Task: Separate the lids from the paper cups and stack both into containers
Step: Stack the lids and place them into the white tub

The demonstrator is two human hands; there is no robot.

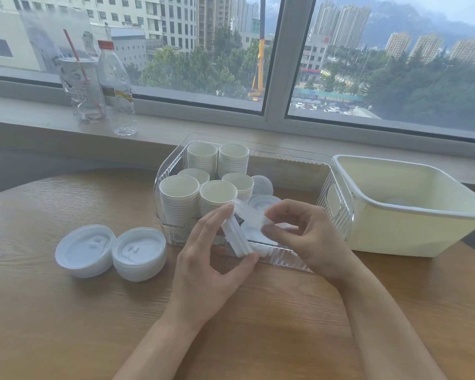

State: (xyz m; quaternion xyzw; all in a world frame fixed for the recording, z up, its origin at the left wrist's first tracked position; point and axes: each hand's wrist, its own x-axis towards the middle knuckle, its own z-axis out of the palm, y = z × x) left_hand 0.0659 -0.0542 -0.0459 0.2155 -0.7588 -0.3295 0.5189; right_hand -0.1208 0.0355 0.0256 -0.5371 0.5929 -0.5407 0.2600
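Both hands — left hand [217, 242] clamped on a short stack of lids [236, 237], right hand [294, 229] pinching one lid [251, 216] — work over the clear bin [337, 198] at 12 o'clock; peel squarely, I'd say.

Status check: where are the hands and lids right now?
Left hand gripping lid stack on edge. Right hand pinching top lid. Clear bin directly behind; nothing blocking.

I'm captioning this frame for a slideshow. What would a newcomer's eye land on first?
Centre frame, the left hand grips a small stack of white lids on edge while the right hand pulls at one lid. Behind them the clear bin holds stacks of paper cups, and two lid piles sit on the wooden table at left.
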